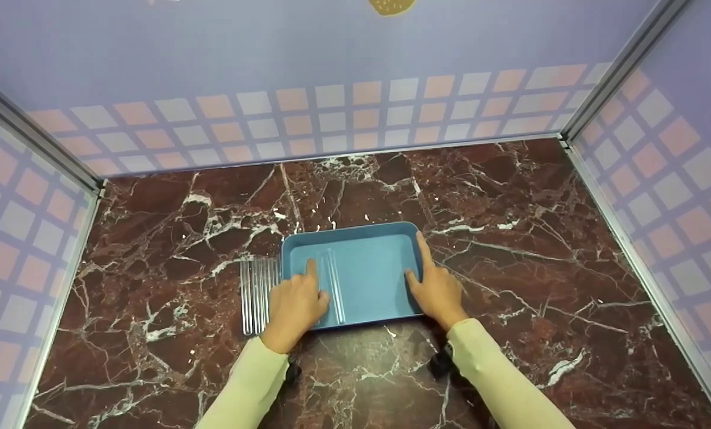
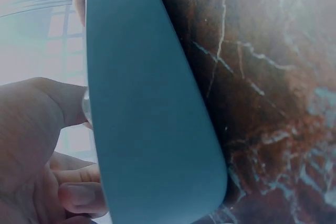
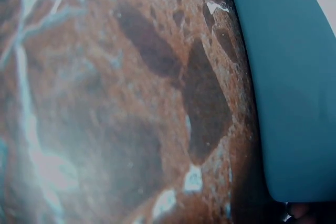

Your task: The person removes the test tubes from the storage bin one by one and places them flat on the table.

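A shallow blue tray (image 1: 373, 274) lies on the marbled surface. My right hand (image 1: 439, 292) grips its right wall, thumb inside and fingers along the outside. Over the tray's left part is my left hand (image 1: 296, 304), index finger stretched forward. In the left wrist view its thumb meets a small clear end (image 2: 87, 106) just behind the tray wall (image 2: 152, 103); it seems to pinch a clear tube, mostly hidden. Clear tubes (image 1: 336, 292) lie lengthwise inside the tray beside that hand. Several more clear round-ended tubes (image 1: 254, 298) lie side by side against the tray's left outside.
Dark red marbled tabletop (image 1: 540, 250) surrounds the tray. A purple back wall (image 1: 308, 53) with pink and white squares and two side walls enclose it. Black wrist straps (image 1: 440, 363) show under the pale sleeves (image 1: 498, 375).
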Motion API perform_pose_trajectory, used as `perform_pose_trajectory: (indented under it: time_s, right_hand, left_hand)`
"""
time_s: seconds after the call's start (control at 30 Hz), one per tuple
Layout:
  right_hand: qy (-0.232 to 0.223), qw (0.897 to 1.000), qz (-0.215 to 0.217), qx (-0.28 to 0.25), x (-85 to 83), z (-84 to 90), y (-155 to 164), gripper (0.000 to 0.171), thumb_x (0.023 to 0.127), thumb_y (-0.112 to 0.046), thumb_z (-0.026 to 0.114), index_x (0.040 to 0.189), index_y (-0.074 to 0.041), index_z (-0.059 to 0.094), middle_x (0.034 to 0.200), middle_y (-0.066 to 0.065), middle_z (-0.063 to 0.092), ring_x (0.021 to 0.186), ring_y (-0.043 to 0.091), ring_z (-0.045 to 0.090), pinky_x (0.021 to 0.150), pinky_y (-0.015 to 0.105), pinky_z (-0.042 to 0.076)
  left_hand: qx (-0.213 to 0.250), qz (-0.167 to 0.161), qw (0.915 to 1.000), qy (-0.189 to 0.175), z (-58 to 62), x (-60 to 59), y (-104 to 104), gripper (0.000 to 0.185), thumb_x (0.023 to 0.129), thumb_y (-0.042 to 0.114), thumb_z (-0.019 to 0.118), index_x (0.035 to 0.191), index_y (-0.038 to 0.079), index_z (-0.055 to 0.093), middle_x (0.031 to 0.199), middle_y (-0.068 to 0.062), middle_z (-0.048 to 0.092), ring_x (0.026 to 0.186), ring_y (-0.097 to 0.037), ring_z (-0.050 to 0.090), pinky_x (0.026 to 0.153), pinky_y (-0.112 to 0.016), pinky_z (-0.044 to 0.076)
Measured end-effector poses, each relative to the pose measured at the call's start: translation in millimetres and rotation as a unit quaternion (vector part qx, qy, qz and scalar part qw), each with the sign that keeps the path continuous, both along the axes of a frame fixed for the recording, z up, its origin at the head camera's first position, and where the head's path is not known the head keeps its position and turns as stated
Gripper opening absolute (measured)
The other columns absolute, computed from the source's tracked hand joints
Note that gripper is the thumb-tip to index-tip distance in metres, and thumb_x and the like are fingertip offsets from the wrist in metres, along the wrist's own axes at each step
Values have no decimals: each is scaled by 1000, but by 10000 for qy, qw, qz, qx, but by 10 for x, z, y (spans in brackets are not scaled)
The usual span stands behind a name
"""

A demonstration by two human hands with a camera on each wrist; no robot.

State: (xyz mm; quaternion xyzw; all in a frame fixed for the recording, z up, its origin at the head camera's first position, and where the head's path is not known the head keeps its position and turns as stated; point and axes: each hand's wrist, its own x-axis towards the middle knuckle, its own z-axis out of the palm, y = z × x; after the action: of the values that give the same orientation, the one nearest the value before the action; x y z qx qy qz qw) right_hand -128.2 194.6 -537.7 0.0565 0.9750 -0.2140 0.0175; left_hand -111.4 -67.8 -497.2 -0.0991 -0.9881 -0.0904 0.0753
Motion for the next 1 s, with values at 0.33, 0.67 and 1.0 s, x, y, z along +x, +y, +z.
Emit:
perform_pose_trajectory:
  time_s: [0.33,0.67,1.0]
  right_hand:
    - [-97,9999,7,-98,-23,4,-3,80,94,-43,54,153,-44,0,61,9,60,48,22,49,44,34,35]
    - [-40,10000,-10,-85,-23,-5,3,79,93,-43,55,154,-42,3,70,15,66,53,24,54,49,38,39]
    - [-26,10000,5,-54,-5,-2,1,79,93,-44,55,154,-43,4,83,20,71,66,34,64,56,47,46]
  left_hand:
    - [83,16,9997,251,34,20,-11,53,71,17,65,121,-1,61,46,0,41,38,-11,25,35,-27,17]
    - [169,61,9987,476,51,40,-65,45,69,17,66,111,1,63,47,-1,44,40,-12,28,36,-28,19]
    - [260,57,9985,483,84,77,-121,44,69,16,66,110,1,63,46,4,34,40,-9,23,36,-25,16]
